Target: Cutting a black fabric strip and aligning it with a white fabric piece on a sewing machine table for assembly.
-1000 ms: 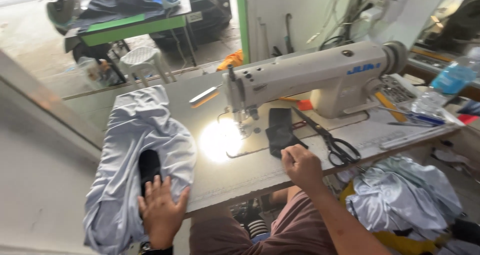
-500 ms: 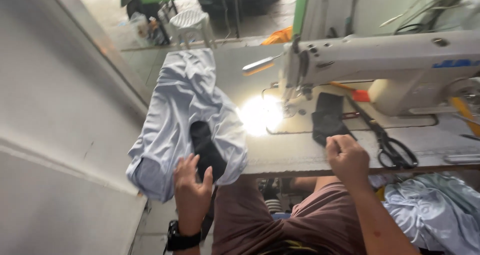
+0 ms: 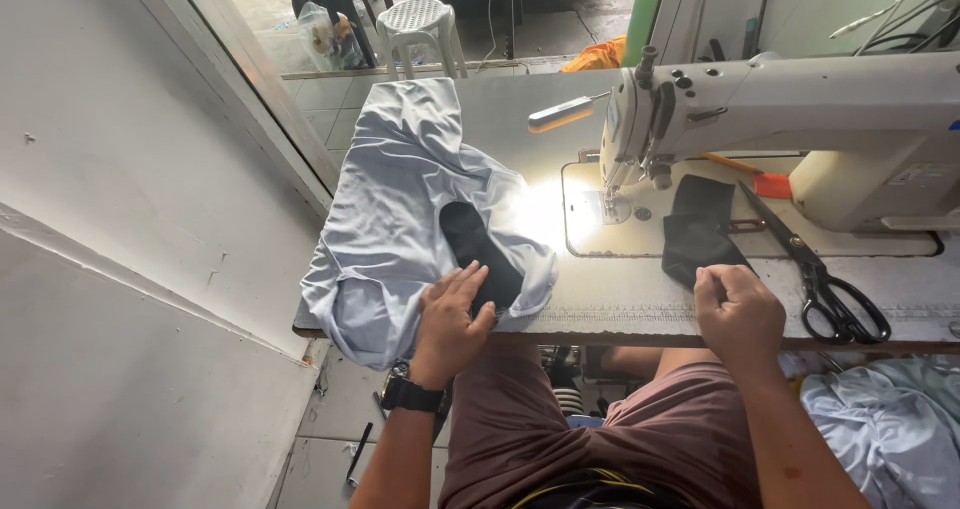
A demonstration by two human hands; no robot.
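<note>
Left hand [image 3: 452, 319]: lies flat, fingers spread, on the garment [image 3: 400, 219] at the near table edge; fingertips reach the black patch [image 3: 480, 254]. It presses, grasping nothing.
Right hand [image 3: 738, 312]: curled at the near corner of the black cloth [image 3: 700, 231], thumb and fingers pinched together there. It seems to pinch the cloth's edge, though the contact itself is hard to see.
Garment: pale grey-blue, rumpled, spread over the left half of the table [image 3: 640, 304], one end hanging off the near left corner. The black patch sits in an opening near its middle.
Black cloth: folded piece lying on the machine bed, just right of the needle [image 3: 612, 207] and not under it.
Machine [image 3: 800, 119]: white sewing machine across the right of the table, its lamp throwing a bright spot on the bed between garment and needle.
Scissors [image 3: 825, 279]: black-handled, closed, flat on the table right of the black cloth, apart from the right hand.
Other cloth [image 3: 885, 424]: more pale fabric heaped low on the right, beside the person's knee.
Progress: judged from the layout, nothing lies under the presser foot, so no seam is being run now; one black piece is already placed in the garment and the second is not yet brought over. Whether the first is stitched down cannot be told.
</note>
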